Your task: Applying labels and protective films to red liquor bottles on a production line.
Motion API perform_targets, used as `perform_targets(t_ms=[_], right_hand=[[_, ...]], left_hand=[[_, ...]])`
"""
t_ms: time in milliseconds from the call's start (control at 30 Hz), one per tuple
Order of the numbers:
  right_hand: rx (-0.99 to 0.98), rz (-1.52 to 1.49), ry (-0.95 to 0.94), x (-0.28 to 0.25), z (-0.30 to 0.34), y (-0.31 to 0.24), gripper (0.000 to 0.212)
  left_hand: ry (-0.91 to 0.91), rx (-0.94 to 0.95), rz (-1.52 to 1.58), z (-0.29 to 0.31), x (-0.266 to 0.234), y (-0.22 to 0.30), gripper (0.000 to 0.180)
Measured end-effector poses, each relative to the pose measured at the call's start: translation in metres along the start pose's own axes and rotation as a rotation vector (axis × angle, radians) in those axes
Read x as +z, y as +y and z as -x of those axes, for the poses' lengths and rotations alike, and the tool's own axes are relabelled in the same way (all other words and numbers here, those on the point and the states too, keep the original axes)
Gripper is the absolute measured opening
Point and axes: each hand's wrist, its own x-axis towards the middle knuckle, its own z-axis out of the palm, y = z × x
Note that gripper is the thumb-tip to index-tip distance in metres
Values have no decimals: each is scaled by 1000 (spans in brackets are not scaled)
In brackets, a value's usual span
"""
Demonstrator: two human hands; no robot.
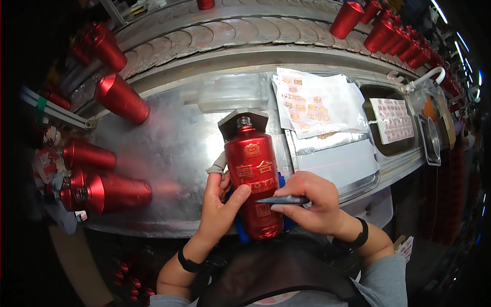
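Note:
A glossy red bottle point(250, 153) with gold print and a bare glass neck leans back in front of me. Its neck end rests by a dark angled holder point(227, 124), and a blue support point(282, 180) shows beneath its lower end. My left hand point(217, 202) grips the bottle's left side, thumb on the front; a grey cover sits on one finger. Pinched in my right hand point(312, 202) are slim dark pointed tweezers point(286, 200). Their tip lies at the bottle's lower front, beside a small gold square mark point(263, 210); whether it touches cannot be told.
Several red bottles point(120, 192) stand along the left of the metal table point(169, 153). White sheets with gold print point(319, 105) lie right of the holder, near a recessed tray with a label sheet point(393, 120). Beyond runs a plated conveyor point(245, 33) carrying more red bottles point(348, 20).

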Motion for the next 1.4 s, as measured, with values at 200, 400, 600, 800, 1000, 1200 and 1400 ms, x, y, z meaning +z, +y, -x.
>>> perform_targets(t_ms=[200,400,600,800,1000,1200,1400], right_hand=[[397,-212,374,19,-19,38,22],[500,-439,461,8,-17,33,15],[344,-140,392,11,-16,47,17],[142,45,343,19,-16,10,17],[-60,276,291,20,-8,7,23],[-406,214,-137,21,-15,-13,39],[-385,460,85,19,-42,-2,36]], left_hand=[[23,-57,111,1,1,4,75],[18,-40,113,1,1,5,75],[-4,-47,117,2,-1,3,75],[-40,-53,217,1,-5,8,70],[40,24,90,12,3,16,63],[34,27,88,15,-2,16,58],[60,30,28,17,-3,11,56]])
